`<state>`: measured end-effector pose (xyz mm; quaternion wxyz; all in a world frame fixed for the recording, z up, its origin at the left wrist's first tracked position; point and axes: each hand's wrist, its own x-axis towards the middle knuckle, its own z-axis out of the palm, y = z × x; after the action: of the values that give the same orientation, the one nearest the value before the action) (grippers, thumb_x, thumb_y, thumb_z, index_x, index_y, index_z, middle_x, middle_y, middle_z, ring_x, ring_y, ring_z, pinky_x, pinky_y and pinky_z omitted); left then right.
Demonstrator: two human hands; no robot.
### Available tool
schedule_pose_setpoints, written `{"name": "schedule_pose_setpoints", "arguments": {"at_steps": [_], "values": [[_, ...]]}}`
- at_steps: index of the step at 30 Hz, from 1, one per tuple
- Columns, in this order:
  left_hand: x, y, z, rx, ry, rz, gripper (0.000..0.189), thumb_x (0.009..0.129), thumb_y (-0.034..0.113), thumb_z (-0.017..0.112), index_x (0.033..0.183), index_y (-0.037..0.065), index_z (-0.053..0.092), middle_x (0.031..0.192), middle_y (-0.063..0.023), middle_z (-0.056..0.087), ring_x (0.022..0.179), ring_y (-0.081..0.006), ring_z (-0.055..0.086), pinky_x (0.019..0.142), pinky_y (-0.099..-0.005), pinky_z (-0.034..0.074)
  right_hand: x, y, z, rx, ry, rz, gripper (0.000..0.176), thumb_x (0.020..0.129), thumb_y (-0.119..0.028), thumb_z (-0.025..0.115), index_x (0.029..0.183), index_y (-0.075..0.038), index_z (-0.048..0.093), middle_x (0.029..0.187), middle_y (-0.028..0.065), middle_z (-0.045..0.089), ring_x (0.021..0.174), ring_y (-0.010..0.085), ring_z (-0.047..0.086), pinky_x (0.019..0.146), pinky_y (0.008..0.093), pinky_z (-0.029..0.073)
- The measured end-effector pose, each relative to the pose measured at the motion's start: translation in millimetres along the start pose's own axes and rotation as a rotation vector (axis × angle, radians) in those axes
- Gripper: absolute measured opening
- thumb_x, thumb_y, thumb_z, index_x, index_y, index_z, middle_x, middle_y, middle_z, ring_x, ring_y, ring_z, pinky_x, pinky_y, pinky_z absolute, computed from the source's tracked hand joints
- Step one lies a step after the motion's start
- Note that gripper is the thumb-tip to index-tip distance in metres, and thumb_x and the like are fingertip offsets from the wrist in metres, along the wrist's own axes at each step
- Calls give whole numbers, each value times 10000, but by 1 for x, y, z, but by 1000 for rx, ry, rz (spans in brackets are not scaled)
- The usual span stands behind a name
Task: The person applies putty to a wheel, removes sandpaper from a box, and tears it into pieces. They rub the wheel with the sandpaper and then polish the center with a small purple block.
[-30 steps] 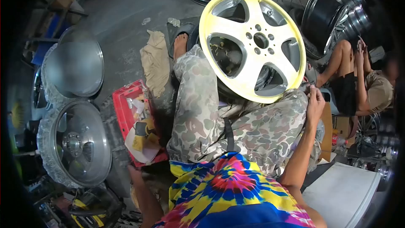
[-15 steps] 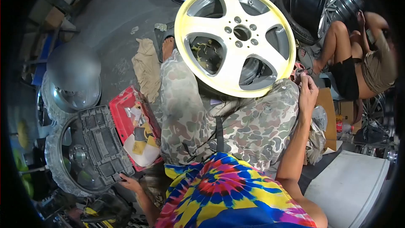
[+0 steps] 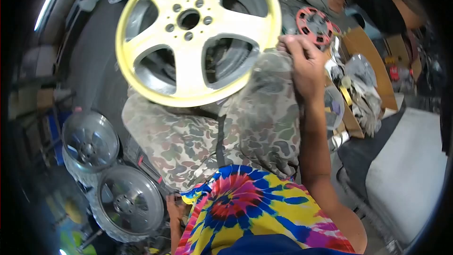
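Observation:
A five-spoke wheel rim (image 3: 188, 71), pale yellow with bare grey spoke edges, leans face up against my camouflage-trousered knees. Beside its right edge, my right hand (image 3: 306, 66) rests near my knee with its fingers curled into a pinch. Whatever lies between those fingertips is too small to make out. Low on the left, my left hand (image 3: 175, 209) is beside my hip, blurred and partly covered by my clothing. Near it, a dark toolbox with red edges (image 3: 152, 170) shows only as a strip past my leg.
Two grey wheels (image 3: 130, 204) in clear wrapping stand on the left. A red slotted disc (image 3: 314, 26) lies beyond my right hand. On the right are a cardboard box (image 3: 370, 68) with plastic bags and a white panel (image 3: 409, 170). Another person's leg (image 3: 384, 2) is at upper right.
The view has swung, putting the yellow rim farther left and higher. My left hand has come closer to my hip. The toolbox, earlier open in plain sight, is now mostly hidden by my leg.

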<state>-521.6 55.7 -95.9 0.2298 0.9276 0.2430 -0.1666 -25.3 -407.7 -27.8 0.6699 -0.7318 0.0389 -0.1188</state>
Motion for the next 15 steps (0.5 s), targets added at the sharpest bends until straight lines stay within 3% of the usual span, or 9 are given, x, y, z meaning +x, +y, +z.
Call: {"name": "schedule_pose_setpoints", "arguments": {"at_steps": [2, 3, 4, 6, 10, 13, 15], "values": [[34, -4, -25, -110, 41, -260, 238, 866, 156, 737, 1028, 2, 656, 926, -161, 640, 893, -345, 627, 823, -427, 503, -11, 0, -5, 0, 16, -85, 213, 994, -150, 632, 1001, 33, 741, 916, 82, 675, 846, 142, 626, 784, 276, 483], [54, -20, -47, 139, 75, -50, 228, 929, 193, 707, 1044, 0, 664, 964, -154, 669, 890, -301, 643, 803, -403, 515, -15, 1, -9, -32, 23, -155, 208, 990, -150, 633, 993, 29, 739, 911, 90, 671, 843, 160, 632, 786, 292, 490], [77, -55, -57, 101, 220, -3, 234, 961, 220, 694, 1033, 0, 666, 941, -141, 682, 848, -278, 652, 784, -386, 520, -22, 3, -14, -22, 56, -146, 200, 983, -151, 635, 973, 21, 737, 890, 100, 666, 828, 184, 639, 774, 312, 493], [127, 27, -119, 78, 231, 37, 285, 1012, 246, 652, 1042, -37, 676, 922, -165, 712, 846, -239, 655, 811, -370, 515, -40, 12, -27, -69, 122, -77, 197, 972, -163, 641, 924, 8, 725, 851, 133, 656, 797, 250, 646, 743, 352, 494], [254, 36, -203, 116, 346, 179, 427, 1073, 349, 570, 1040, -57, 697, 892, -83, 712, 796, -172, 627, 768, -335, 506, -88, 65, -64, -170, 82, 76, 254, 952, -209, 658, 813, 3, 673, 805, 221, 626, 806, 405, 628, 700, 442, 482], [307, 142, -239, 157, 475, 287, 466, 1078, 384, 569, 951, -51, 679, 761, -49, 613, 721, -142, 532, 689, -306, 469, -155, 119, -93, -691, -109, 88, 225, 918, -221, 671, 928, 4, 681, 1001, 209, 654, 895, 421, 664, 773, 507, 532], [304, 247, -235, 104, 589, 421, 468, 1072, 374, 586, 975, -74, 679, 797, -47, 611, 749, -142, 529, 698, -314, 465, -193, 115, -115, -748, -306, 311, 242, 912, -232, 678, 998, -6, 686, 1085, 209, 645, 953, 421, 664, 845, 523, 539]]}}
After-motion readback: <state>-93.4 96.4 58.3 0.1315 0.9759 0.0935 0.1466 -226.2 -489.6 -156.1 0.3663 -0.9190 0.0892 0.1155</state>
